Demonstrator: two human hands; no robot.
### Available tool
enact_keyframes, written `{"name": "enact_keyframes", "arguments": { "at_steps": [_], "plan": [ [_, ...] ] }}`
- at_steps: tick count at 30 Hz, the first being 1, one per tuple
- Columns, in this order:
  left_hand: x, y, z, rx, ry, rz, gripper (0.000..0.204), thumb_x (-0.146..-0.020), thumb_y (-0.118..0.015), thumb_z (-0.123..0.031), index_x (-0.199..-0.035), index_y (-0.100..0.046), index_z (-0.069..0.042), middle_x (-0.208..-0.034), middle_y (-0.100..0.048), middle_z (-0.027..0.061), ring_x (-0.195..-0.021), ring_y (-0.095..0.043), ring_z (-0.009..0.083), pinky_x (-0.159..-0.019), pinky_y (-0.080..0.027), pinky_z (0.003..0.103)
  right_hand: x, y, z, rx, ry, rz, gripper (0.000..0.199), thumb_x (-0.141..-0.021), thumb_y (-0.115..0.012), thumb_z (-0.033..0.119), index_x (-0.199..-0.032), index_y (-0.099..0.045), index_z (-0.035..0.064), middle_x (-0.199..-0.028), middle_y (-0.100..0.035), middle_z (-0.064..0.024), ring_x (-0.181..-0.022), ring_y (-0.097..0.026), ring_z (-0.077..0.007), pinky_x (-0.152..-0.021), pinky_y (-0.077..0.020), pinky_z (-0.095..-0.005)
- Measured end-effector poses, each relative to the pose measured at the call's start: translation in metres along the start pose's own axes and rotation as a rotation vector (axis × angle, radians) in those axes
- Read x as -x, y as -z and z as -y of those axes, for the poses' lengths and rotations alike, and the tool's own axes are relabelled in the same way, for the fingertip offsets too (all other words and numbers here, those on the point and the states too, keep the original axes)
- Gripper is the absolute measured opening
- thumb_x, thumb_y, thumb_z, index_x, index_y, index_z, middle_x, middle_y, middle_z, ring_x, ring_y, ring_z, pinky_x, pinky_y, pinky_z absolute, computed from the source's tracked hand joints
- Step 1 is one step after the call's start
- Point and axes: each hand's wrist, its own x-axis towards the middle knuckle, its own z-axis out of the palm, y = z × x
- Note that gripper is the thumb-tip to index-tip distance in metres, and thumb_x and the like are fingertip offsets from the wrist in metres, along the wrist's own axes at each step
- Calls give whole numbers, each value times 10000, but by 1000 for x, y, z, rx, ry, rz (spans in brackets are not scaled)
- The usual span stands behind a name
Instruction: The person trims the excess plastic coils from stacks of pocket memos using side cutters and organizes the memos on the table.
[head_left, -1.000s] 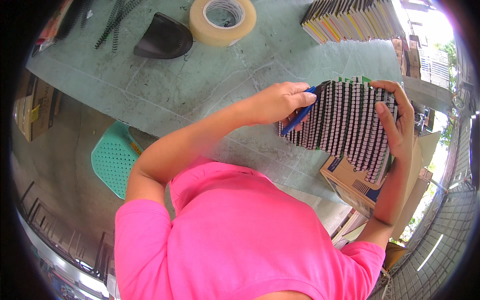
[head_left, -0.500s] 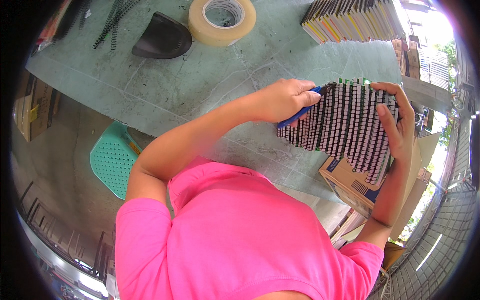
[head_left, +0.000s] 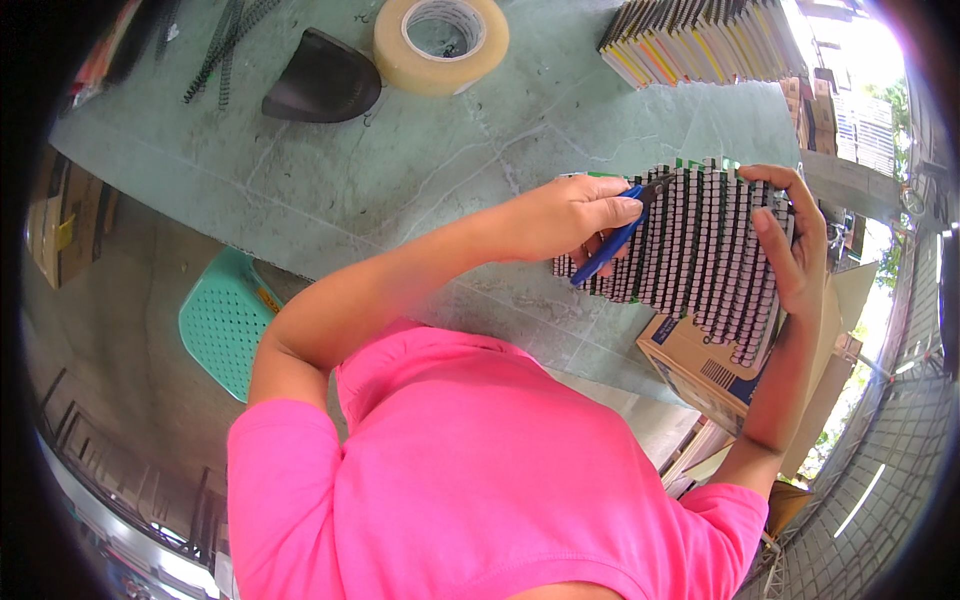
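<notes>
The left hand (head_left: 570,215) is closed around the blue handles of a cutter (head_left: 608,243), its tip set against the near-left edge of a fanned stack (head_left: 700,245) of wire-bound books, right where the rows of black binding loops begin. The right hand (head_left: 790,245) clamps the far side of that stack, thumb across the front and fingers curled over the top edge, holding it tilted up off the table (head_left: 400,200) and just over a cardboard box (head_left: 700,370) that sits below the grip. Whether the cutter's blades are shut on a wire or only touching it cannot be told; the hand hides them. By the look of it the step in hand is work on the wire ends at one side of the bindings, one row at a time. A next move would call for the right hand keeping the fan steady while the tip is placed on a single loop, not across two, and for a short, firm squeeze. Well beyond the grip lie a tape roll (head_left: 440,45), a dark curved scoop (head_left: 320,80), loose coils (head_left: 225,40) and a row of books (head_left: 700,40); a green stool (head_left: 225,320) stands under the left elbow.
</notes>
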Motion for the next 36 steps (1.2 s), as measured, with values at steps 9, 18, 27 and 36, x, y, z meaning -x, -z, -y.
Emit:
{"name": "enact_keyframes", "arguments": {
  "at_steps": [9, 18, 27, 36],
  "plan": [
    [-2, 2, -8, 475, 171, 161, 377, -938, -382, -371, -1055, -490, -30, -934, -603, 173, -765, -636, 291, -665, -509, 386, 0, -1, -2, -16, 13, -13, 304, -784, -583, 196, -1015, -575, -1, -872, -563, -69, -785, -511, -129, -725, -397, -250],
    [-1, -1, -4, -470, -63, -203, 340, -959, -379, -332, -1057, -494, -27, -908, -607, 131, -750, -614, 240, -647, -488, 346, 1, -1, -1, 0, -3, -19, 307, -774, -589, 210, -997, -575, -1, -858, -560, -85, -789, -512, -163, -733, -398, -267],
    [-2, -1, -7, -6, 32, -68, 298, -956, -366, -289, -964, -487, -17, -829, -589, 121, -698, -615, 220, -629, -499, 345, 0, -2, -7, 0, 33, -47, 313, -763, -595, 228, -986, -581, 8, -849, -554, -97, -802, -512, -200, -763, -390, -285],
    [-3, 2, -10, 222, 110, 56, 401, -940, -392, -381, -1056, -500, -13, -891, -606, 159, -714, -630, 255, -625, -518, 357, 1, -3, -7, 6, 45, -61, 315, -757, -598, 241, -975, -582, 13, -838, -562, -103, -804, -518, -215, -770, -394, -300]
  ]
}}
